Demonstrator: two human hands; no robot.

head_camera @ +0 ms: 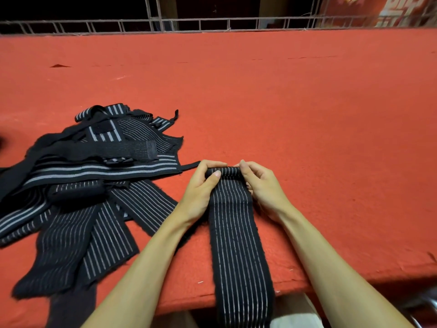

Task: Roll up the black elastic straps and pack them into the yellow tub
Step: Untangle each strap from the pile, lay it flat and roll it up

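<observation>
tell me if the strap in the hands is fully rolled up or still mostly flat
Mostly flat. Only the far end of the striped strap is rolled, pinched by the left hand and right hand; the rest runs off the table edge.

On the tabletop [307,114] the strap pile [106,147] lies left; one strap [236,233] right of it, overhanging the near edge; railing [212,22] behind.

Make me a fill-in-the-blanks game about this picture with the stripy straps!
The table cover is ____.
The left hand and right hand grip the rolled end of one strap, whose loose end hangs over the table's near ____.
The pile of loose straps lies to the ____ of both hands.
Missing words: red, edge, left.
</observation>
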